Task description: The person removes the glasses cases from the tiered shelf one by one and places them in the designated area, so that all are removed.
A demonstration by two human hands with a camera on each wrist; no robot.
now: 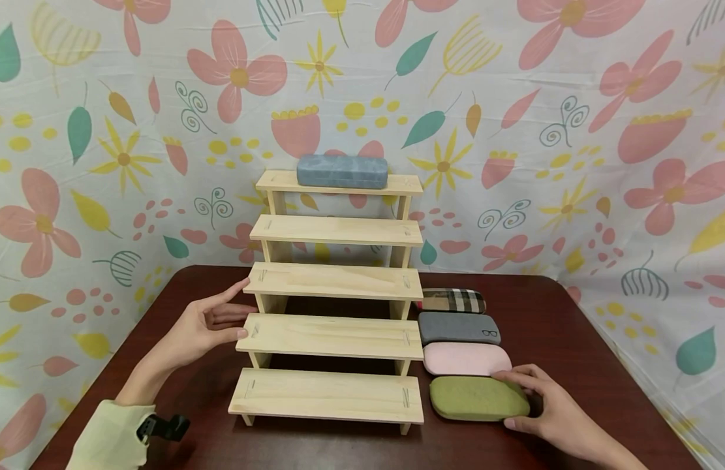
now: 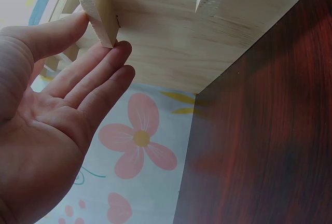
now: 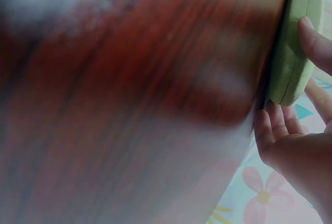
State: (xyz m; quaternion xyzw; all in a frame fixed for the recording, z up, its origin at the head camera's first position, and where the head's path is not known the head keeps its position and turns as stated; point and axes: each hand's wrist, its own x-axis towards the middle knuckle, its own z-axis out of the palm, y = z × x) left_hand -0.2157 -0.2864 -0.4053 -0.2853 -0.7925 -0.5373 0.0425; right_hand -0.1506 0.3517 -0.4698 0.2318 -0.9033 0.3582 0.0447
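Note:
A light wooden five-step display stand point(image 1: 333, 282) occupies the middle of the table. My left hand point(image 1: 192, 333) is at its left side, index fingertip touching the end of the third step and thumb on the step below. In the left wrist view its fingers point(image 2: 111, 86) are fairly straight against the wood. At the right, a green glasses case point(image 1: 476, 398) lies flat on the table. My right hand point(image 1: 550, 408) grips its right end between thumb and index finger, while the other fingers point(image 3: 280, 123) curl loosely beside the end.
A blue glasses case point(image 1: 342, 172) sits on the top step. Behind the green case lie a pink case point(image 1: 464, 359), a grey case point(image 1: 456, 328) and a plaid case point(image 1: 456, 301), in a column along the stand's right side. A flower-patterned cloth point(image 1: 485, 130) hangs behind the dark table point(image 1: 180, 372).

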